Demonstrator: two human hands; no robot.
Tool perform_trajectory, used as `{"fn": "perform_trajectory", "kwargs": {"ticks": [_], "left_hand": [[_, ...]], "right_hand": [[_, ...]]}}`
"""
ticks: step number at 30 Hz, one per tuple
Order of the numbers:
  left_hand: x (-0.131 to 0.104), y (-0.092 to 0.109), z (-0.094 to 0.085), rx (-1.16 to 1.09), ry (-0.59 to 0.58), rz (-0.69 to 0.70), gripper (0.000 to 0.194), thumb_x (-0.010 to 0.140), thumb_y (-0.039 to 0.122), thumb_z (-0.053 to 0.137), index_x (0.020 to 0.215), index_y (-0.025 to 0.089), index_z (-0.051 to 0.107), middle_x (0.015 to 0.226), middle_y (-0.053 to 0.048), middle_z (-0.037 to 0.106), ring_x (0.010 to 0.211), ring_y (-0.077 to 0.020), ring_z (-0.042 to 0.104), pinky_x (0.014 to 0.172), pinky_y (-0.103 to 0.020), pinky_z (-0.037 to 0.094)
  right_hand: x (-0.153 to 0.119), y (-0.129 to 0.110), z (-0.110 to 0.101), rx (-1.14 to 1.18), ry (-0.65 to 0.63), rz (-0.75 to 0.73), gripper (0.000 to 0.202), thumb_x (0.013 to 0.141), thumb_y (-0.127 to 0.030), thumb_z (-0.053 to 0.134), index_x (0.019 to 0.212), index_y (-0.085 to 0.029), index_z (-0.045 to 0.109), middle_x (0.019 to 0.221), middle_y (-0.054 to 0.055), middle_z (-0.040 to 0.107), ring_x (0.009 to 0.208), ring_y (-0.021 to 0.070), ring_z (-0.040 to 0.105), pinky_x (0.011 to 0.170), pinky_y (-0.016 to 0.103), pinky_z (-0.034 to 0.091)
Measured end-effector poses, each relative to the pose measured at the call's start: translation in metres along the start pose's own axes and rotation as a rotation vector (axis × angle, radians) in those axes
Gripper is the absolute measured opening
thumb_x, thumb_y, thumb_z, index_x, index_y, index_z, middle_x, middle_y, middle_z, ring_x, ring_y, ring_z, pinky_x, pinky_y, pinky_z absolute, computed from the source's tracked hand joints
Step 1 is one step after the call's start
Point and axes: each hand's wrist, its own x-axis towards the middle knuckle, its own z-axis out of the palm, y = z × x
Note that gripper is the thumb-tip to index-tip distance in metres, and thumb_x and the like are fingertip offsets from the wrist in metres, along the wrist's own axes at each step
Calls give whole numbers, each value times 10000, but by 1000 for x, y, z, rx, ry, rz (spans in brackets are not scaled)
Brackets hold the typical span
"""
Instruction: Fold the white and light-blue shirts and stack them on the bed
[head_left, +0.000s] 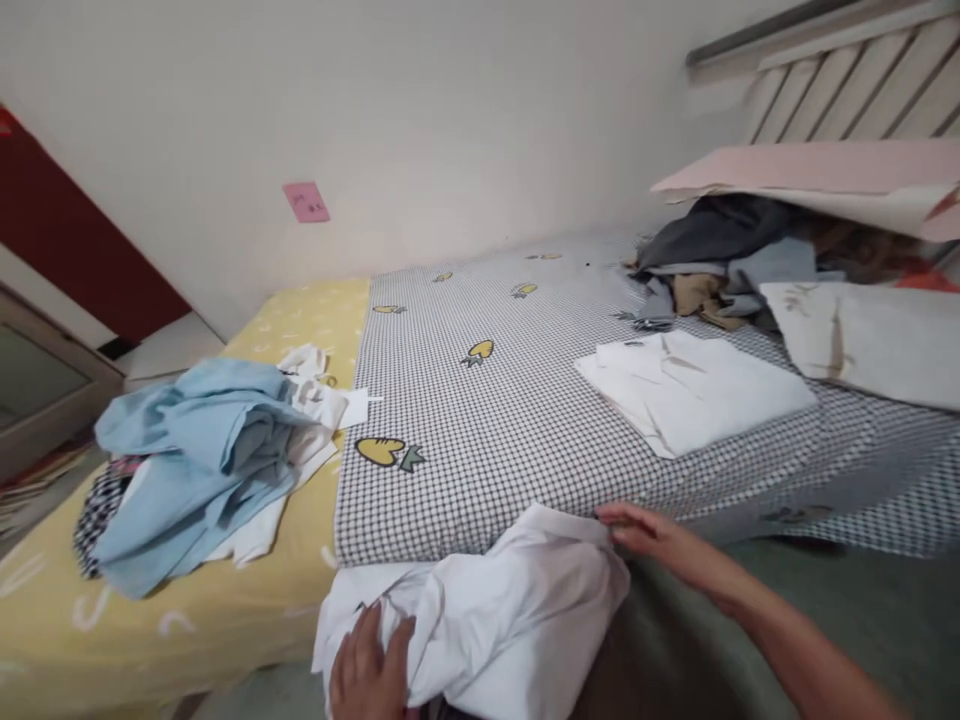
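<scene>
A rumpled white garment lies bunched at the near edge of the bed, partly over the checked sheet. My left hand rests on its left part with fingers spread. At the garment's upper right corner is my right hand, its fingers stretched out and touching or very near the cloth. Farther back on the right, a folded white garment lies flat on the sheet.
Light blue clothes are heaped on the yellow sheet at left. Dark and grey clothes are piled at the right rear, beside a white cloth and under a pink sheet. A wall stands behind.
</scene>
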Motion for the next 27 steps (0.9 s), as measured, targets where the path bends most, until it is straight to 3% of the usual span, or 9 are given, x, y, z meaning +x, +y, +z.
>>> {"fn": "perform_trajectory", "kwargs": {"ticks": [3, 6, 8, 11, 14, 19, 22, 24, 27], "left_hand": [[2, -13, 3, -63, 27, 71, 477, 733, 53, 564, 1147, 234, 718, 1390, -160, 583, 1309, -327, 538, 1060, -480, 470], [2, -23, -3, -202, -51, 38, 413, 818, 217, 601, 1224, 225, 676, 1454, -170, 546, 1335, -325, 529, 1057, -492, 481], [3, -26, -8, -300, -185, 42, 507, 821, 381, 662, 1304, 232, 627, 1525, -187, 481, 1394, -346, 475, 1087, -548, 451], [6, -25, -10, -399, -325, 7, 526, 759, 499, 731, 1223, 257, 674, 1560, -166, 449, 1432, -368, 425, 1113, -605, 406], [9, -23, -6, -504, -201, -137, 291, 848, 457, 625, 1014, 245, 735, 1460, -148, 572, 1336, -333, 546, 1077, -565, 461], [3, -34, -37, -798, 158, -216, 340, 895, 536, 526, 899, 254, 715, 1263, -106, 708, 1195, -297, 640, 1041, -495, 504], [-5, -45, -75, -997, 291, -474, 435, 835, 656, 563, 878, 238, 673, 1003, -65, 762, 954, -253, 695, 852, -358, 573], [-9, -49, -91, -1076, 296, -675, 505, 784, 735, 574, 850, 238, 634, 776, -8, 718, 744, -212, 654, 677, -300, 551], [-12, -49, -85, -1093, 228, -835, 627, 681, 852, 555, 800, 237, 586, 645, 26, 637, 653, -199, 592, 602, -303, 505]], "right_hand": [[-18, 52, 26, 182, 281, 247, 888, 491, -684, 831, 1254, -277, 628, 1480, 159, 531, 1273, 347, 572, 975, 467, 507], [-28, 80, 55, 438, 128, 424, 851, 509, -719, 821, 1207, -260, 658, 1357, 170, 639, 1218, 360, 618, 948, 481, 524], [-29, 79, 74, 594, 42, 315, 718, 540, -674, 843, 1102, -249, 706, 1226, 132, 722, 1179, 336, 646, 977, 457, 518], [-24, 55, 92, 718, 208, 69, 605, 476, -540, 930, 961, -236, 733, 1074, 64, 778, 1117, 290, 673, 1009, 405, 507], [-23, 19, 94, 726, 276, -64, 545, 466, -462, 956, 904, -223, 738, 950, 36, 793, 1054, 261, 692, 1015, 379, 506], [-38, -31, 79, 618, 313, -265, 586, 500, -525, 925, 976, -241, 733, 967, 39, 793, 1024, 278, 703, 983, 409, 531], [-42, -46, 73, 422, 385, -359, 630, 611, -599, 824, 1121, -251, 700, 1045, 66, 784, 1027, 308, 702, 923, 445, 555], [-38, -47, 72, 103, 407, -381, 581, 696, -571, 741, 1171, -241, 686, 1082, 90, 774, 1042, 325, 693, 932, 459, 541], [-27, -27, 73, -421, 335, -401, 519, 719, -436, 650, 1190, -223, 693, 1170, 116, 740, 1118, 340, 650, 1019, 481, 472]]}}
